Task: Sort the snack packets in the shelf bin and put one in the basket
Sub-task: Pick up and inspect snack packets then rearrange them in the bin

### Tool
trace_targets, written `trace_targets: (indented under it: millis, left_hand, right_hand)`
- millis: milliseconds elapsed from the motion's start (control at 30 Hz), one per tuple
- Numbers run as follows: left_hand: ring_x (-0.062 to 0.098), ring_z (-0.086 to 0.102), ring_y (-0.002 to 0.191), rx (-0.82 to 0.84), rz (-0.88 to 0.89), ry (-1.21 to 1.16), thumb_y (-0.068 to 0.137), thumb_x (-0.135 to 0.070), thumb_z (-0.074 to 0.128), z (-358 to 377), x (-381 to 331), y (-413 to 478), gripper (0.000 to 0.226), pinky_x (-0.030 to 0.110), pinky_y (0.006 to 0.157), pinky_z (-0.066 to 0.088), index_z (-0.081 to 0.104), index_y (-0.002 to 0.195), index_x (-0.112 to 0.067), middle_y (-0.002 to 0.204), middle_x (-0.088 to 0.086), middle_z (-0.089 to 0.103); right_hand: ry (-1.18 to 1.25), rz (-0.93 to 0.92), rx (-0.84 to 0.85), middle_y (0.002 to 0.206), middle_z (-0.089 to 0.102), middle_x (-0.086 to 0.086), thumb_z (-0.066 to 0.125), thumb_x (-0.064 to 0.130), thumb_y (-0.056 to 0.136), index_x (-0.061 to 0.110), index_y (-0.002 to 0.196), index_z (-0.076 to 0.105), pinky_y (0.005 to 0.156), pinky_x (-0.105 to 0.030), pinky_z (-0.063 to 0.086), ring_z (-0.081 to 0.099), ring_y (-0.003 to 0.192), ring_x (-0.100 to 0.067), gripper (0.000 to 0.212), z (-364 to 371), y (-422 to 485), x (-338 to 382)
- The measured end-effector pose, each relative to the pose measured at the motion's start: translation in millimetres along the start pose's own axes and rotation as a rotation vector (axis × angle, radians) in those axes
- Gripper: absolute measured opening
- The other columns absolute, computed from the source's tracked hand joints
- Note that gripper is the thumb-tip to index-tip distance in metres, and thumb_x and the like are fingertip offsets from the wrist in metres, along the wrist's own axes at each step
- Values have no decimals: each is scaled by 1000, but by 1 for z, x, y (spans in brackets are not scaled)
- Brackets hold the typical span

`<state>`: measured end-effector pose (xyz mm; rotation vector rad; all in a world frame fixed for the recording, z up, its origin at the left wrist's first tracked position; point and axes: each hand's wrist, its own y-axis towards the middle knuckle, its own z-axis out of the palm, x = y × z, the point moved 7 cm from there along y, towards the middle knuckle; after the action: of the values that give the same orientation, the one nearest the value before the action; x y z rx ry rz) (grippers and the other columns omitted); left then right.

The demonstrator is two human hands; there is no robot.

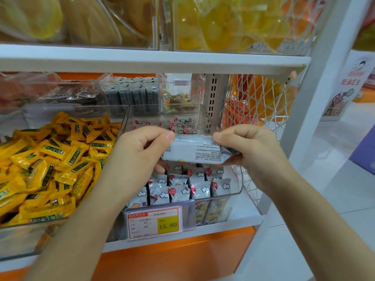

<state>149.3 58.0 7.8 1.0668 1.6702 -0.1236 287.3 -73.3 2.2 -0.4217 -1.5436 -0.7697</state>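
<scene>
A snack packet is pinched at both ends by the hands above the shelf bin, and could be dropped back among the rows if either pinch slackens

The flat silver-white snack packet is showing small black print. The standing white packets are bearing red balloons and white clouds.
</scene>
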Motion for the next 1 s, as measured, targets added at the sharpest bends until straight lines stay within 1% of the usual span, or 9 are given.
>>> trace_targets:
  millis: [67,167,333,433,533,667,800,900,1000]
  left_hand:
    - [4,62,55,36,9,-26,83,-41,52,2,0,1,13,17,52,51,63,91,-44,83,-13,66]
    - [-7,59,74,106,9,38,70,-50,60,8,3,2,37,9,61,48,55,106,-46,92,-24,62]
    - [-4,54,49,53,-24,94,89,-33,49,10,12,6,19,14,44,44,53,107,-37,69,-8,59]
    - [-7,52,45,12,-39,126,93,-33,43,13,18,10,31,10,40,38,54,121,-23,67,-8,56]
    - [-3,54,47,-32,-68,165,94,-38,40,18,21,14,46,19,44,38,43,135,-18,73,-7,56]
    - [17,57,90,-104,-97,282,95,-38,41,20,23,31,44,36,73,48,39,132,-14,98,-7,57]
    - [29,39,118,31,-171,767,94,-35,41,32,41,68,37,46,96,35,44,122,-10,121,11,49]
    - [26,13,141,256,-213,929,97,-41,30,53,64,95,55,55,109,15,24,143,-11,153,9,18]
    - [20,-8,144,397,-215,1005,97,-49,16,65,84,111,63,59,111,-3,8,148,-13,157,4,-6]
  right_hand:
    - [-7,1,0,67,71,-9,62,6,85,0,67,67,54,-29,57,70,64,-23,20,-2,0,-2]
    - [-28,-21,-49,73,73,-11,59,13,89,0,73,70,58,-28,59,71,68,-23,23,-3,0,-6]
    - [-102,-124,24,97,74,-1,63,14,87,13,104,70,79,-30,57,71,88,-16,19,11,-3,-2]
    - [-217,-166,-19,98,73,2,64,8,86,12,110,67,74,-30,59,71,81,-14,25,16,-2,0]
    - [-309,-179,-129,92,73,0,62,11,88,15,102,70,70,-35,59,71,70,-13,16,16,8,3]
    - [-404,-183,-203,88,71,-5,64,12,87,12,91,68,64,-32,59,70,68,-10,5,15,39,10]
    - [-548,-187,-296,97,68,-4,63,11,88,8,103,65,73,-29,57,68,85,-19,16,8,87,17]
    - [-666,-160,-289,103,66,-7,61,15,89,7,108,63,78,-29,56,65,90,-21,20,13,122,14]
    - [-722,-198,-230,99,62,-5,59,15,90,6,104,63,77,-25,53,61,88,-20,17,27,144,10]
